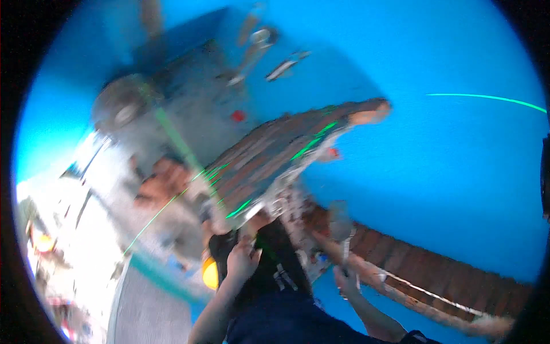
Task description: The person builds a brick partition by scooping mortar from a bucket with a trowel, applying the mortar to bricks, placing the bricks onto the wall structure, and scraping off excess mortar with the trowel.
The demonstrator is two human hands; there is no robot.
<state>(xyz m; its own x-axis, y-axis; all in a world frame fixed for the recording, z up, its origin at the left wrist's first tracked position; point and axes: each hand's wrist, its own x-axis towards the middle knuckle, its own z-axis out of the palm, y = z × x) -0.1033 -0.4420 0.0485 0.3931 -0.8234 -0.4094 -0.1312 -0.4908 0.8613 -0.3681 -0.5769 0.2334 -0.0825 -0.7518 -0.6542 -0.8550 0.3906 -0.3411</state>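
Blue sheeting (458,172) fills the background behind a blurred brown brick wall course (435,275). The left hand (240,261) presses against a black object (275,258) just below a grey-brown slab (275,155), fingers curled onto it. The right hand (346,281) is closed around a trowel (341,226) beside the bricks. A small red patch (238,116) marks the grey surface above.

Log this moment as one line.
left hand: on black object | right hand: gripping trowel | brick wall beside | blurred
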